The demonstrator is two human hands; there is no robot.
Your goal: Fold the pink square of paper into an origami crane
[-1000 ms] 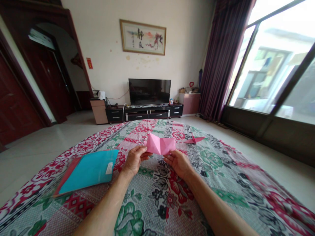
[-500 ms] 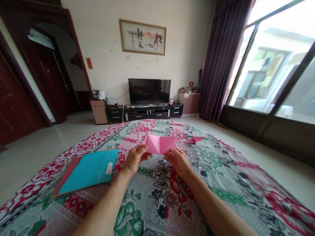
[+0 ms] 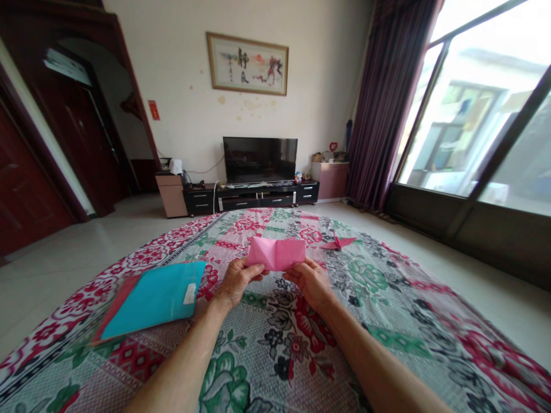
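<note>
Pink paper [image 3: 276, 254], creased down its middle into two panels, is up above the floral tablecloth [image 3: 241, 344], left hand [image 3: 236, 281] and right hand [image 3: 310, 280] pinching its lower corners!

At the far wall, a black television [image 3: 260, 160] stands on a low black cabinet [image 3: 243, 202], with a framed picture [image 3: 247, 64] hanging above. A pink cupboard [image 3: 330, 182] stands to its right, near a purple curtain [image 3: 379, 109]. A large window [image 3: 456, 123] fills the right side; a red door [image 3: 26, 183] is at left.
</note>
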